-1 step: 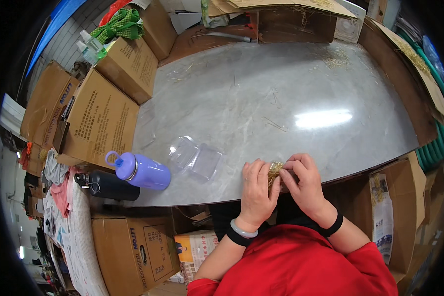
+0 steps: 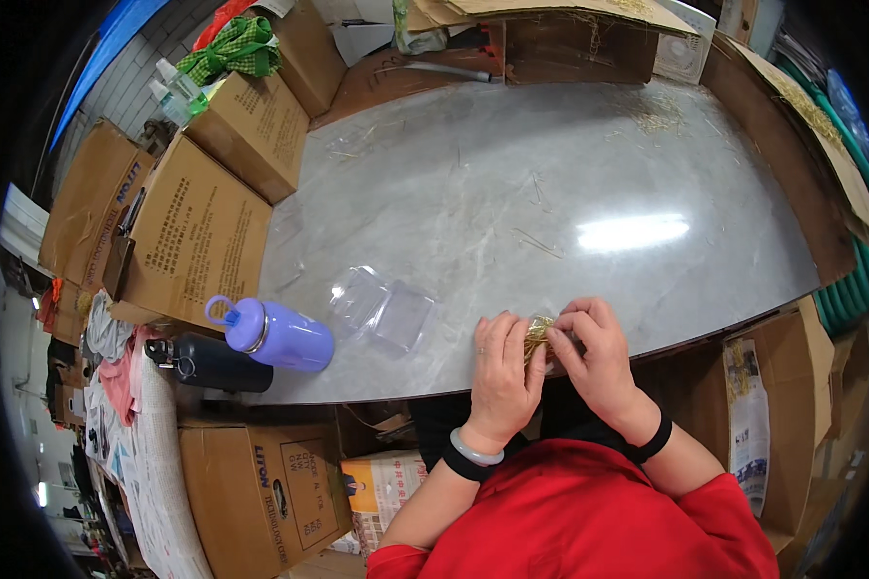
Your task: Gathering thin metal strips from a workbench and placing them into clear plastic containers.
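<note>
Close to the table's front edge, both hands meet on a small bundle of thin gold-coloured strands [image 2: 539, 333]. A shiny clear patch at its top looks like plastic. My left hand [image 2: 504, 367] is closed along the bundle's left side. From the right, my right hand [image 2: 594, 352] pinches it with bent fingers, the thumb against the strands. The bundle's lower part is hidden by the fingers. Left of my hands lies an opened clear plastic box [image 2: 401, 317], its two halves spread flat on the grey table [image 2: 473, 232].
A purple bottle [image 2: 294, 338] and a black bottle [image 2: 217, 362] lie at the table's left front. Cardboard boxes [image 2: 203, 232] line the left side. Loose strands [image 2: 657, 116] are scattered at the back right. Cardboard walls [image 2: 772, 145] border the right and far edges.
</note>
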Demonstrator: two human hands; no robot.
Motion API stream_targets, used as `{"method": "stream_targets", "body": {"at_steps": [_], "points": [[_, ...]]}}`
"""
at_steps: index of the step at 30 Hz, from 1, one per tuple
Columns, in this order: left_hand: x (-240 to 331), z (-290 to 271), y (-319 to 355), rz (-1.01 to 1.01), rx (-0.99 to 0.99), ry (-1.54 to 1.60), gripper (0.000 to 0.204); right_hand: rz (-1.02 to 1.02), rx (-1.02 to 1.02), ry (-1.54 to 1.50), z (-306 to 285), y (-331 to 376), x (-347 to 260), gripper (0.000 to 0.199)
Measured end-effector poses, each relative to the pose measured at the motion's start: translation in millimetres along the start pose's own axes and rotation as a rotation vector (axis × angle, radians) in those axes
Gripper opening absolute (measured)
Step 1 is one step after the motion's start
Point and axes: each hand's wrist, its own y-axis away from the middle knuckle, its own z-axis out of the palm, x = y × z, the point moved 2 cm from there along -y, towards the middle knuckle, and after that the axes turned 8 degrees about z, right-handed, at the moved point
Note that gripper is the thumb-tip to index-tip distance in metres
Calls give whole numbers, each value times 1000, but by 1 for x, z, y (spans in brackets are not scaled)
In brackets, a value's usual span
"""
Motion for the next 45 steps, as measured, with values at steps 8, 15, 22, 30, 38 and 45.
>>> {"method": "stream_targets", "body": {"at_steps": [8, 15, 22, 30, 38, 45], "points": [[3, 3, -2, 32, -28, -106, 29, -26, -13, 31, 5, -18, 13, 13], [-4, 1, 2, -41, -42, -61, 33, -213, -153, 262, -10, 6, -6, 45], [-11, -11, 2, -142, -3, 311, 40, -286, -203, 327, 1, 15, 7, 67], [-23, -11, 12, -272, 56, 819, 98, -252, -149, 403, 20, 14, -13, 74], [-29, -14, 16, -259, 140, 893, 90, -287, 32, 377, -8, 2, -20, 60], [-16, -18, 10, -126, 15, 446, 64, -261, 42, 430, -4, 1, -4, 59]]}}
